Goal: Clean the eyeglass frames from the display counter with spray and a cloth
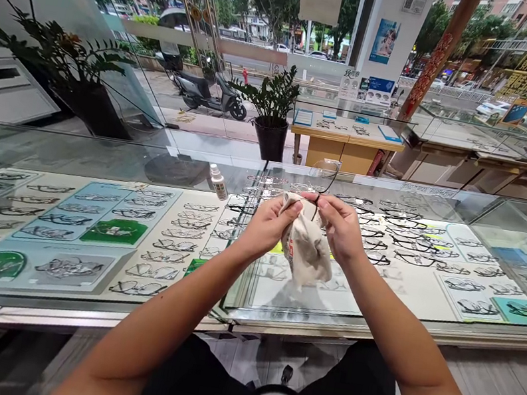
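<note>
My left hand (270, 224) is closed on a crumpled beige cleaning cloth (308, 255), thumb on top. The cloth hangs down over the glass counter. Beside it my right hand (343, 230) pinches the dark temple of a pair of eyeglasses (331, 180). The lenses point away from me, above the hands, and look thin and clear. Part of the temple runs down against the cloth, and its end is hidden there. Both hands are close together, above the counter top. A small white spray bottle (218, 182) stands on the glass to the left of my left hand.
Under the glass of the display counter (243, 319) lie several rows of eyeglasses (169, 244). A potted plant (270, 134) and a wooden display table (345, 145) stand beyond it. A scooter (208, 90) is outside the window. My legs are below the counter's front edge.
</note>
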`<control>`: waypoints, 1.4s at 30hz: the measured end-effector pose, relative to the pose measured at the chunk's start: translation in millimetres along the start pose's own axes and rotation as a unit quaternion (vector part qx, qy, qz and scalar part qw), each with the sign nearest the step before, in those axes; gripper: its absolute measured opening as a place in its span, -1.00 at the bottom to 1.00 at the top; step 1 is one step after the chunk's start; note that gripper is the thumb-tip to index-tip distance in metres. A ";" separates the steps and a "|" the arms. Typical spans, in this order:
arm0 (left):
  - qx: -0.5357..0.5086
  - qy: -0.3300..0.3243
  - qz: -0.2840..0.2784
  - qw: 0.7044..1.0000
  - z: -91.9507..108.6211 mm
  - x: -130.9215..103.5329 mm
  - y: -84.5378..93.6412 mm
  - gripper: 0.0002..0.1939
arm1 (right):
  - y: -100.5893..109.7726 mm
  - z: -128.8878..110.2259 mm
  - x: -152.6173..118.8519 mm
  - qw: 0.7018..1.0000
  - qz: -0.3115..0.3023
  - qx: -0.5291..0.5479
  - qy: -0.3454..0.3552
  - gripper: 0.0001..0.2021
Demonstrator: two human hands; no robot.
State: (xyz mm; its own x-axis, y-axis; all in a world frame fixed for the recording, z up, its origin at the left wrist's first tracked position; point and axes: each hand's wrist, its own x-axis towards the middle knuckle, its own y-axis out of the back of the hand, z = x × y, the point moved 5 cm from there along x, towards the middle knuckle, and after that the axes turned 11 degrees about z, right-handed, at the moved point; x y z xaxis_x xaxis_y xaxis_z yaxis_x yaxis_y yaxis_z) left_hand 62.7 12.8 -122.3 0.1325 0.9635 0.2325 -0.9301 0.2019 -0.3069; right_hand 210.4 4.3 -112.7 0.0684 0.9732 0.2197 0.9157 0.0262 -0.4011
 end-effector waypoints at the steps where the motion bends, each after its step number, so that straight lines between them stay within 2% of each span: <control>1: 0.000 -0.002 -0.012 1.000 1.2 0.0 -0.7 -0.55 | 0.5 0.3 0.8 1.000 0.007 0.015 -0.011 -0.76; 5: 0.008 0.002 -0.015 1.000 3.9 -2.0 -2.3 -0.46 | -0.1 2.7 2.2 0.999 0.008 0.040 -0.014 -0.77; 10: 0.033 -0.038 0.050 0.997 7.0 -4.9 0.6 -0.52 | -2.6 11.0 0.0 1.000 -0.012 0.024 0.012 -0.80; 13: 0.065 -0.058 0.082 0.993 6.5 -4.1 3.4 -0.45 | -4.3 13.4 -1.6 1.000 -0.010 0.020 0.009 -0.76; 18: 0.100 -0.043 0.039 0.993 5.1 -0.8 1.6 -0.35 | -2.1 5.1 0.4 0.999 -0.009 0.045 -0.011 -0.75; 22: 0.139 -0.063 0.020 0.988 11.1 -0.7 1.7 -0.29 | 3.9 -5.6 4.4 0.999 -0.017 0.039 0.008 -0.79; 25: 0.144 -0.073 0.032 0.986 13.6 -0.3 3.9 -0.28 | 7.6 -9.3 6.9 0.999 -0.016 0.047 0.021 -0.83; 30: 0.151 -0.086 0.089 0.981 14.7 2.9 15.8 -0.28 | 11.7 -15.8 9.1 0.998 -0.015 0.047 0.047 -0.83; 34: 0.155 -0.095 0.110 0.977 20.4 6.1 23.3 -0.28 | 7.3 -20.0 5.9 0.994 -0.090 -0.033 0.057 -0.83; 37: 0.152 -0.102 0.093 0.979 25.9 7.3 23.1 -0.29 | 3.3 -18.5 2.7 0.985 -0.149 -0.079 0.036 -0.82; 42: 0.129 -0.093 0.065 0.985 27.5 7.1 21.1 -0.30 | 0.0 -8.0 1.3 0.971 -0.197 -0.138 -0.006 -0.76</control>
State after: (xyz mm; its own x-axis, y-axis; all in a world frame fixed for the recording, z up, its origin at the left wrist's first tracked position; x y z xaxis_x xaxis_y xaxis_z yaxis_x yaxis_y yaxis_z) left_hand 34.7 19.0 -101.8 -0.0373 0.9245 0.3794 -0.9942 0.0038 -0.1071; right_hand 213.7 3.7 -105.3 -0.3122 0.9027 0.2960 0.9410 0.3366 -0.0340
